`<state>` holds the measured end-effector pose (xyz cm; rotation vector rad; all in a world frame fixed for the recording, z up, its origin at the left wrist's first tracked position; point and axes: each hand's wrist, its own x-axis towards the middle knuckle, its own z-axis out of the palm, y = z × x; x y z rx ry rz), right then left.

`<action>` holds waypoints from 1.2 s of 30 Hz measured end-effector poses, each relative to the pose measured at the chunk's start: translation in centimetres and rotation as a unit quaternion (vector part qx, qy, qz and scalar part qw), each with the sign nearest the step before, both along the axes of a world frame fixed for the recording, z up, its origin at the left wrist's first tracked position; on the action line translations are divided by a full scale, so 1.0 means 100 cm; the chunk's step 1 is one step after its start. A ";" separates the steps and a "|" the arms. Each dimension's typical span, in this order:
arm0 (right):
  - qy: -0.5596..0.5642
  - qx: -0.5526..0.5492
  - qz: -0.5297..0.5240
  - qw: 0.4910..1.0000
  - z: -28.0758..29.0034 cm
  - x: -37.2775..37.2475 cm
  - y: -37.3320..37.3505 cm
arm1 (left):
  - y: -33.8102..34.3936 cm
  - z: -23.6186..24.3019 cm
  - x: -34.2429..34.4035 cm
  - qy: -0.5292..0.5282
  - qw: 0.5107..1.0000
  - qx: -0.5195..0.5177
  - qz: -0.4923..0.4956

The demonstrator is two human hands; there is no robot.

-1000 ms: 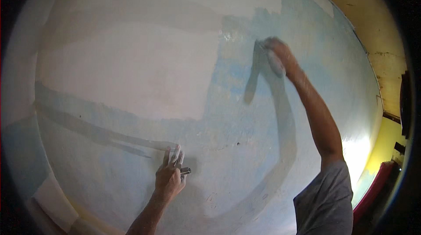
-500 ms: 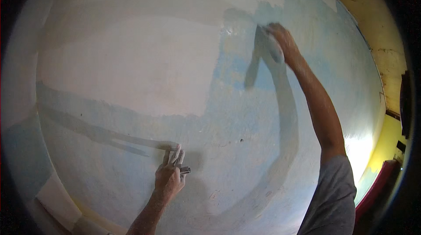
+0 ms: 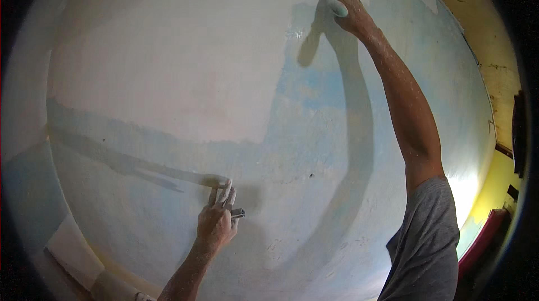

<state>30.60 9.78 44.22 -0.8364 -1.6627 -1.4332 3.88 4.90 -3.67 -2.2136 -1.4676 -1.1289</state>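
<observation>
High on the wall (image 3: 213, 76), my right hand (image 3: 355, 14) is closed around a hand tool with a pale, rounded handle (image 3: 337, 7). The tool's far edge lies at or close to the wall, near the top corner of the smooth whitish coat; its exact kind cannot be made out. Lower down and to the left, my left hand (image 3: 216, 219) grips a flat tool with a grey metal spine (image 3: 238, 213), seen nearly edge-on. Its fingers are smeared with white paste and point up along the tool. Most of that tool is hidden by the hand.
Whitish coating covers the upper left of the wall, beside patchy blue paint (image 3: 320, 90). A small dark hole (image 3: 311, 176) marks the lower middle. At the left is a wall corner (image 3: 49, 149); at the right are a yellowish surface (image 3: 494, 71) and a red edge (image 3: 483, 233).
My right hand has moved upward and slightly left with its tool, and its shadow has followed. My left hand has stayed nearly in place.
</observation>
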 end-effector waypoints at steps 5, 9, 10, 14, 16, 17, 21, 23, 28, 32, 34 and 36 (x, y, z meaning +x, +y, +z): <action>-0.127 -0.091 -0.012 0.988 -0.019 0.011 0.011 | 0.005 -0.003 -0.004 0.006 1.000 -0.025 0.011; 0.041 -0.027 -0.046 0.998 0.055 0.023 0.019 | 0.010 -0.002 0.006 0.000 1.000 0.000 -0.007; 0.041 -0.029 -0.046 0.998 0.053 0.025 0.025 | 0.009 -0.003 0.004 0.000 1.000 -0.003 -0.007; -0.115 0.004 0.038 0.993 -0.004 0.029 0.053 | 0.012 -0.012 -0.010 -0.006 1.000 -0.006 0.012; -0.163 -0.031 -0.040 0.985 -0.015 0.027 0.040 | 0.017 -0.017 -0.006 -0.006 1.000 0.000 0.006; -0.176 0.071 0.007 0.982 -0.011 0.035 0.042 | 0.020 -0.016 -0.002 0.006 1.000 0.003 0.009; -0.005 -0.004 0.042 0.999 0.059 0.041 0.023 | 0.026 -0.009 0.004 -0.005 0.999 0.028 -0.037; -0.081 0.039 0.040 0.995 0.034 0.032 0.030 | 0.025 -0.017 -0.004 -0.002 1.000 0.012 -0.020; -0.239 0.131 -0.001 0.962 0.020 0.105 0.068 | 0.047 -0.026 0.000 0.002 0.999 -0.043 -0.022; -0.008 0.012 0.028 1.000 0.047 0.039 0.034 | 0.042 -0.027 0.000 -0.018 0.999 -0.036 -0.027; -0.048 0.016 0.003 0.999 0.042 0.073 0.053 | 0.036 -0.025 -0.002 0.007 0.999 0.001 -0.038; -0.169 0.054 0.015 0.984 -0.006 0.038 0.046 | 0.026 -0.023 -0.012 -0.008 0.999 -0.034 -0.022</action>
